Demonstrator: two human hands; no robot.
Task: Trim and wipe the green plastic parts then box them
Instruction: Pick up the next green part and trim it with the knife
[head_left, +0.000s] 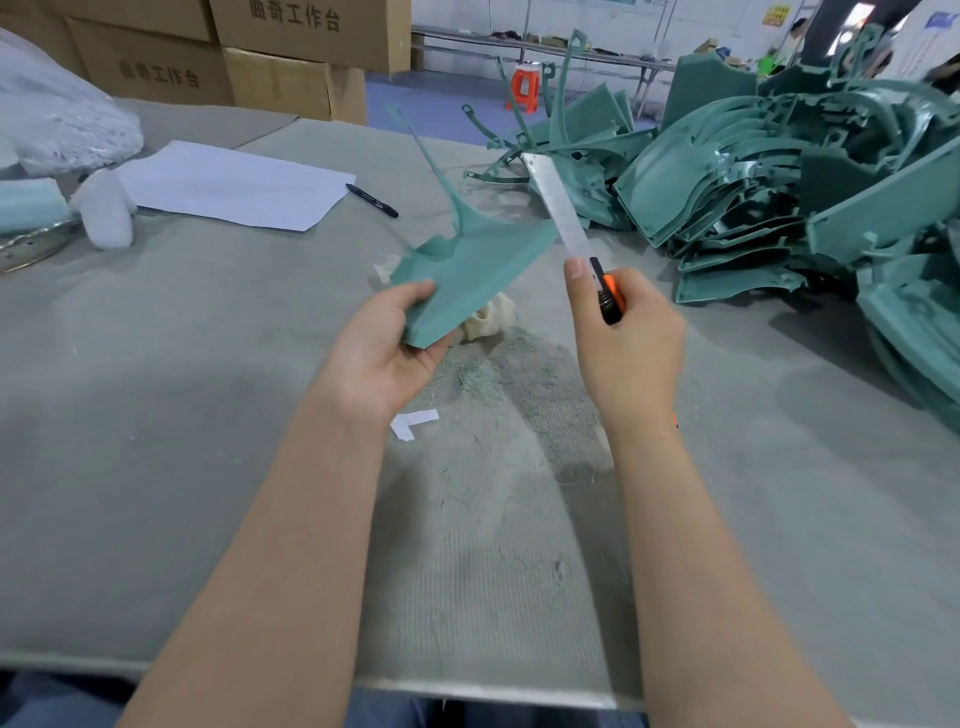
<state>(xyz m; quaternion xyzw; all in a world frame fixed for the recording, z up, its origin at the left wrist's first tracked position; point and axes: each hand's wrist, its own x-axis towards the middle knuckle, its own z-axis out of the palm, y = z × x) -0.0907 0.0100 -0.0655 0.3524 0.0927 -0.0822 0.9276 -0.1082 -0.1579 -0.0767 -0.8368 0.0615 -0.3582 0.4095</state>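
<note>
Felt-covered grey table (156, 415), green shavings (483, 384) under both grips; stacked cardboard boxes (291, 52) far beyond. One green plastic part (467, 265), near corner pinched by left hand (384, 348). One utility knife (574, 241), blade out beside that part's right tip, clasped in right hand (628, 343). One pile of green parts (805, 197) right of the knife grip; one paper sheet (234, 187), one black marker (371, 200) beyond the left.

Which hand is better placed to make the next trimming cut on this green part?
Right. The left hand holds the green part; the right hand grips the knife, blade close to its edge.
</note>
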